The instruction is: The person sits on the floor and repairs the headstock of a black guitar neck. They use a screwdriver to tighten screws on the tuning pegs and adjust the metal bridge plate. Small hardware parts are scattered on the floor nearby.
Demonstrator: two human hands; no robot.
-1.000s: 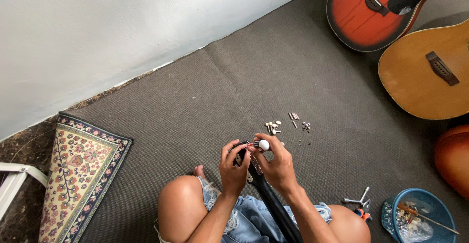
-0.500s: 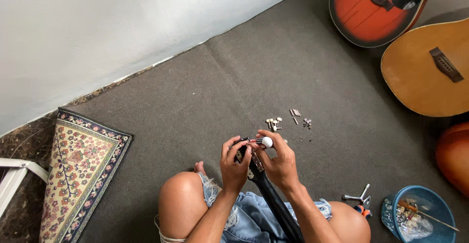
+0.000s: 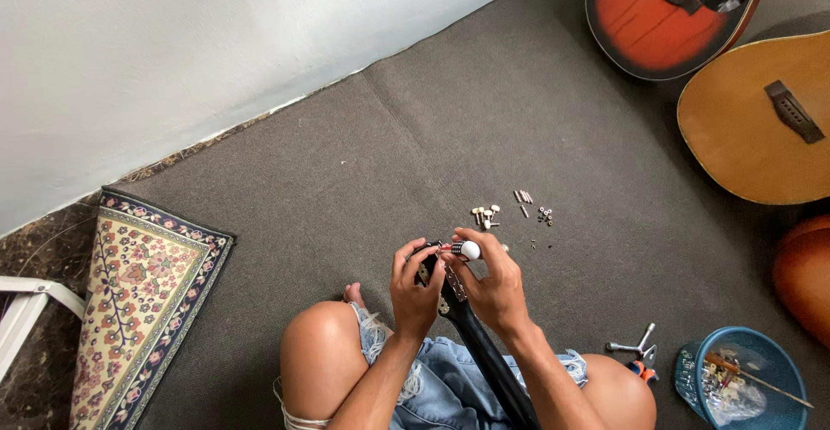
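Seemingly the work on the black guitar headstock (image 3: 430, 267) is midway: the left hand (image 3: 415, 290) is closed around it above the lap, and the right hand (image 3: 493, 285) pinches a white-knobbed tuning peg (image 3: 468, 249) at its top edge. More small pegs and screws (image 3: 510, 213) lie loose on the grey carpet (image 3: 363, 162) just beyond, unfitted. Near right, a blue basket (image 3: 692, 378) holds small hardware and a thin tool.

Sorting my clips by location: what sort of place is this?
Probably a home room used for guitar repair: guitars lie on the grey carpet, small metal parts are laid out, and a blue basket holds tools.
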